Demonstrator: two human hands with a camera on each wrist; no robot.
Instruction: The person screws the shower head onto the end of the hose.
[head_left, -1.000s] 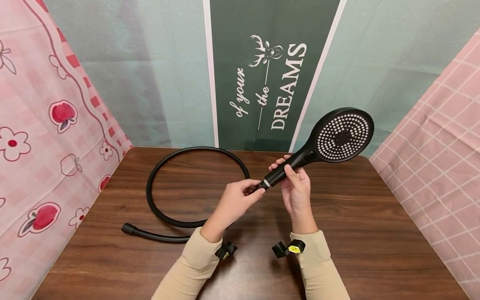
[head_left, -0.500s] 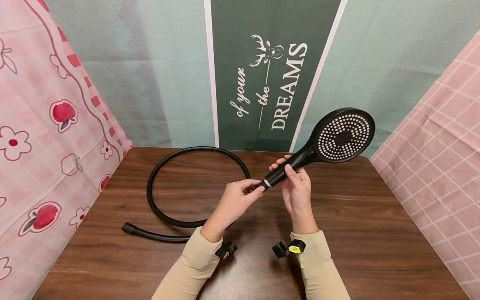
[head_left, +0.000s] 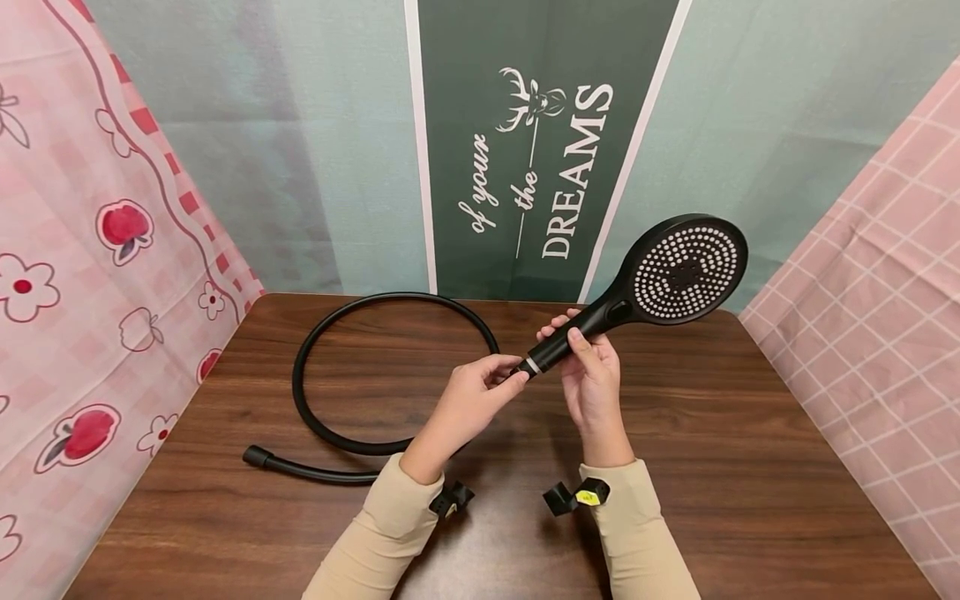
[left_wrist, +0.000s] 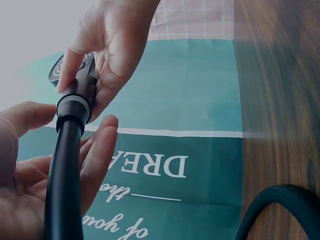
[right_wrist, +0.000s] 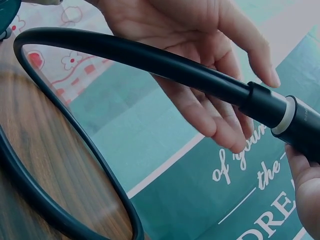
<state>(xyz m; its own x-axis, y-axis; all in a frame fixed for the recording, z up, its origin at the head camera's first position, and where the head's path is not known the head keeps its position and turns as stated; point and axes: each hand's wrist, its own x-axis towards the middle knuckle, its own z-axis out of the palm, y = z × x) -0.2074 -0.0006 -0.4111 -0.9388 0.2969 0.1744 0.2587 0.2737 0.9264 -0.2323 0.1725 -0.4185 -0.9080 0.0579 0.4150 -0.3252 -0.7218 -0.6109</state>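
Observation:
My right hand (head_left: 592,383) holds a black shower head (head_left: 684,271) by its handle, thumb on top and fingers behind. The round face with pale nozzles tilts up to the right. A black shower hose (head_left: 298,375) meets the handle's lower end, where a pale ring (right_wrist: 285,116) shows between handle and hose nut (right_wrist: 262,104). Around that nut my left hand (head_left: 476,396) is loosely spread. In the left wrist view its thumb (left_wrist: 37,116) comes right up to the nut, while the fingers (left_wrist: 102,150) stand off to the other side with a gap.
The hose loops over the brown wooden table (head_left: 712,467), its free end fitting (head_left: 257,457) lying at the left. A printed cloth (head_left: 360,150) hangs behind the table. Pink patterned cloths flank it on the left (head_left: 67,333) and right (head_left: 885,292). Small black wrist cameras sit on both sleeves.
Very little differs. The left fingers shift slightly around the hose nut; the right hand and shower head keep nearly the same place.

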